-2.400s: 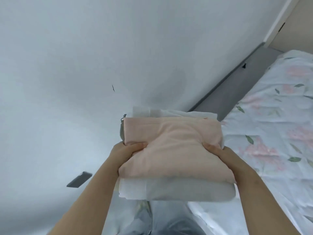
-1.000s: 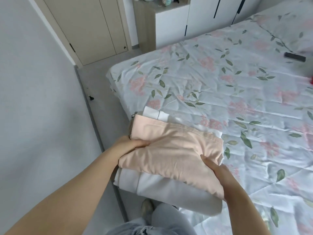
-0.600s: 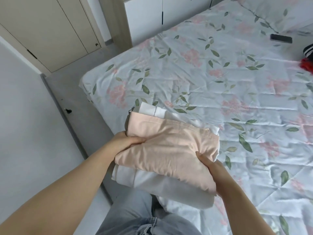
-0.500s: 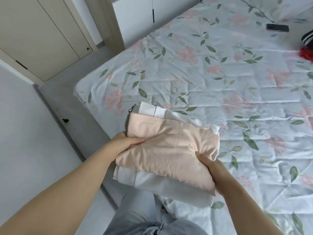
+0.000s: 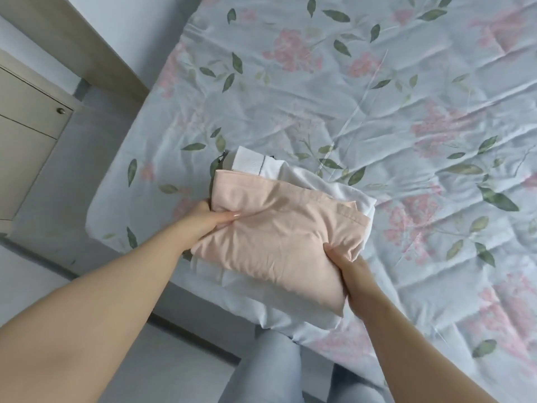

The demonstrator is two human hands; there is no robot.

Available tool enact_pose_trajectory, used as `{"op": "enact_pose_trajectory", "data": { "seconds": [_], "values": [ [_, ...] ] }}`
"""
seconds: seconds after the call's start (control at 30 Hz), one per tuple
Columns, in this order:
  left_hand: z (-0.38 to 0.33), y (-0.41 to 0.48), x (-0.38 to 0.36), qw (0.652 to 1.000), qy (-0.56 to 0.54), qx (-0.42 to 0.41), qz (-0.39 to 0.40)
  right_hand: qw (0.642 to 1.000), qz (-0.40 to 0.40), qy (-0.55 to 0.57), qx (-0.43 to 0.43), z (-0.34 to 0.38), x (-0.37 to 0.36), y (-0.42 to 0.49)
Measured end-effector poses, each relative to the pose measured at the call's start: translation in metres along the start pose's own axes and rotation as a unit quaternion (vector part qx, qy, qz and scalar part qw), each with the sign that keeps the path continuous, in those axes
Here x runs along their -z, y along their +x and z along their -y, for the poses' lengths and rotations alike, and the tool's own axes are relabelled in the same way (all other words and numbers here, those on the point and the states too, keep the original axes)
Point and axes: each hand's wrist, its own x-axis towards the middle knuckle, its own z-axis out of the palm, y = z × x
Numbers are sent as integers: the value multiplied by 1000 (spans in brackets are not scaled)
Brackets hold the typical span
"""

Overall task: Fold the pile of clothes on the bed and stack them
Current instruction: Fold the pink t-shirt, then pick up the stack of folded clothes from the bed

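Both hands hold one stack of folded clothes over the near corner of the bed.

Left hand (image 5: pixel 207 218) grasps the left edge of the stack, with the thumb lying flat on top of the peach folded garment (image 5: pixel 279 237) and the other fingers hidden under it. Right hand (image 5: pixel 351 266) grasps the near right corner in the same way, thumb on top and fingers below. Between the two hands the peach garment lies on top, and a white folded garment (image 5: pixel 293 175) lies under it, showing beyond the hands and along the near edge. I cannot tell if the stack touches the bed (image 5: pixel 377 97), whose floral quilt spreads beyond and to the right of the hands. Left of the left hand stands a beige cabinet (image 5: pixel 29 126) with a small knob. Below the hands are the person's legs in light jeans (image 5: pixel 267 367).
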Motion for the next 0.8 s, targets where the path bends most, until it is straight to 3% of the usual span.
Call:
{"op": "enact_pose_trajectory", "data": {
  "seconds": [0.07, 0.1, 0.13, 0.2, 0.3, 0.4, 0.47, 0.7, 0.8],
  "values": [
    [4, 28, 13, 987, 158, -1, -32, 997, -53, -49, -16, -2, -23, 15],
    [6, 37, 14, 962, 265, 1, -59, 985, -108, -130, -23, -2, -31, 23],
    [9, 44, 10, 928, 364, -14, -83, 957, -160, -239, -19, 0, -39, 27],
    [14, 47, -5, 881, 447, -115, -101, 894, -221, -385, 56, 4, -59, 32],
    [24, 47, -30, 846, 465, -255, -53, 828, -161, -512, 162, 3, -92, 39],
    [52, 56, -43, 797, 545, -261, 0, 769, -80, -613, 161, -23, -100, 51],
    [73, 58, -46, 767, 571, -293, -11, 745, -89, -637, 176, -48, -97, 60],
    [107, 74, -53, 725, 612, -316, -13, 713, -149, -641, 241, -87, -94, 84],
    [107, 75, -53, 729, 616, -298, 15, 731, -127, -629, 230, -86, -93, 86]
  ]
}}
